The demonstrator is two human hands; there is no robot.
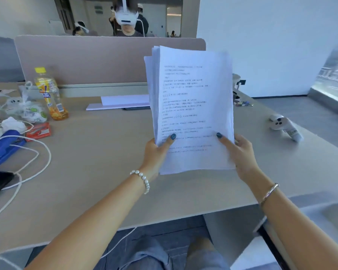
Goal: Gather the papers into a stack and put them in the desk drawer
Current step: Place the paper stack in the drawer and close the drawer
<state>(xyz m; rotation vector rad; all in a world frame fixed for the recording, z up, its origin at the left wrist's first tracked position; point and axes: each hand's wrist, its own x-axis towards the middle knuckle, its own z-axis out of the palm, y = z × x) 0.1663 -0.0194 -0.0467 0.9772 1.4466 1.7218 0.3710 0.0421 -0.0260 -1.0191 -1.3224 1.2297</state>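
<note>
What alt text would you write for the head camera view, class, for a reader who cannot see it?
Two bare hands, the left hand and right hand, hold a stack of printed papers upright above a beige desk. On the desk's left side stand an orange drink bottle, a blue stapler and white cables.

bright daylight from the right, soft focus, wide-angle bending at edges.

- Top sheet of paper stack (193,110): lines of small black print, too blurred to read.
- Bottle (50,94), far left: orange label, characters illegible.
</note>
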